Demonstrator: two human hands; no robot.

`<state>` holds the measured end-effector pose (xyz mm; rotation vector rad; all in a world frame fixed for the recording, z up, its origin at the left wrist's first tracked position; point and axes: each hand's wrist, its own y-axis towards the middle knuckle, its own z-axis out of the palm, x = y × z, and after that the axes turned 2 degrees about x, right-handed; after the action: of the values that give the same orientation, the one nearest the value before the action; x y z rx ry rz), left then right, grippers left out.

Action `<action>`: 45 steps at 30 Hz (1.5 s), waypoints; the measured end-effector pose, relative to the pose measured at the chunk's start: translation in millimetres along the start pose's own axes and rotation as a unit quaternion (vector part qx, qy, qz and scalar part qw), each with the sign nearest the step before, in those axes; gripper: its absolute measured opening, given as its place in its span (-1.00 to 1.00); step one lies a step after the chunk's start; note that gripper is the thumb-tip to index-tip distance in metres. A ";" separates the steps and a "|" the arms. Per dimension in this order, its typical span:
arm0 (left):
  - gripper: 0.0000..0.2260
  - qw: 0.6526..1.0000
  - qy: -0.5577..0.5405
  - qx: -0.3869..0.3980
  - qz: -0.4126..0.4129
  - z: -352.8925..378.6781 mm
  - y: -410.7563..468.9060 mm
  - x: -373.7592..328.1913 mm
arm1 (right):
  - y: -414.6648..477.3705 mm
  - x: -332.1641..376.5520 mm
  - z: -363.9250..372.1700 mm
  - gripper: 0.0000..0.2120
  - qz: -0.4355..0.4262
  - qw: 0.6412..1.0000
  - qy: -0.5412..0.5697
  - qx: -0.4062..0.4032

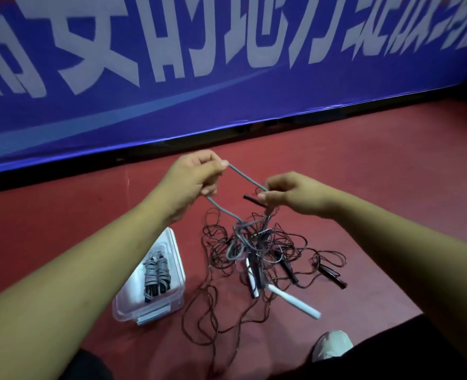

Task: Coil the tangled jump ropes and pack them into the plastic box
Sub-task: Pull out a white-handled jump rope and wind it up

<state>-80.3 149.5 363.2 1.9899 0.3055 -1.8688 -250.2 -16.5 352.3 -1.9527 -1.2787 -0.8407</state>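
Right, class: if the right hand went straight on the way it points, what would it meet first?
Probably the left hand: the right hand points along the grey rope stretched between them, though depth is unclear.

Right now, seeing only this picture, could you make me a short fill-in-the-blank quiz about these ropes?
The rope stretched between the left hand and the right hand is ____ in colour.
The plastic box sits to the ____ of the tangle.
A coiled bundle lies ____ the box.
The floor is ____.
Missing words: grey; left; inside; red.
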 end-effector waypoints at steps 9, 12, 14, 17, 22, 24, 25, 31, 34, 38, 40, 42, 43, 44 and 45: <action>-0.80 0.878 0.425 0.185 -0.118 -37.6 -1.8 52.5 | -7.9 34.6 -14.7 -0.83 -0.011 0.899 0.426 0.103; -0.60 0.947 0.222 0.138 -0.188 -22.8 -6.2 53.0 | -10.7 35.8 -28.0 -0.86 -0.022 0.864 0.496 0.082; -0.61 0.982 0.053 0.057 -0.174 -17.5 -1.4 45.7 | -12.4 28.7 -36.6 -0.86 -0.024 0.889 0.455 0.048; -0.62 0.985 -0.089 -0.066 -0.135 -11.4 9.2 29.9 | -19.0 10.8 -38.2 -0.89 0.027 0.943 0.321 0.084; -0.69 0.996 0.003 -0.058 -0.072 -25.9 17.2 29.3 | -22.4 4.8 -43.3 -0.91 0.089 0.993 0.054 0.054; -0.76 0.955 0.294 -0.035 0.001 -40.5 18.3 35.4 | -21.9 7.7 -52.8 -0.92 0.071 0.984 0.162 0.008; -0.77 0.913 0.406 -0.020 0.026 -45.3 18.9 37.9 | -22.6 8.7 -58.8 -0.92 0.069 0.976 0.206 -0.006; -0.73 0.902 0.432 0.004 -0.029 -25.1 14.3 36.7 | -30.8 14.3 -59.9 -0.90 0.200 0.966 -0.132 0.093; -0.76 0.994 0.005 0.039 -0.105 0.2 13.4 22.5 | -21.9 15.8 -40.9 -0.67 0.136 0.983 -0.119 -0.024; -0.75 0.983 -0.136 0.054 -0.109 23.1 10.6 3.3 | -10.3 27.5 4.9 -0.56 -0.076 0.915 -0.239 -0.316; -0.73 0.976 -0.187 0.038 -0.102 25.9 12.1 -4.2 | -4.6 38.5 24.1 -0.77 -0.143 0.917 -0.230 -0.292; -0.72 0.966 -0.238 0.024 -0.098 24.9 13.5 -13.3 | -3.1 43.4 41.1 -0.77 -0.087 0.975 -0.152 -0.135; -0.73 0.961 -0.260 0.023 -0.097 23.8 14.8 -16.0 | -2.7 40.8 49.0 -0.67 -0.047 0.990 -0.120 -0.054; -0.73 0.955 -0.277 0.026 -0.102 23.0 15.0 -18.9 | -2.1 36.6 56.7 -0.60 -0.028 0.994 -0.108 -0.003; -0.74 0.950 -0.291 0.033 -0.108 23.3 14.5 -21.0 | -1.4 32.4 63.4 -0.59 -0.031 0.993 -0.110 0.022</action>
<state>-97.1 128.7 385.1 1.3869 0.2943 -2.5252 -230.9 51.1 341.2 -2.0241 -1.4782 -0.6335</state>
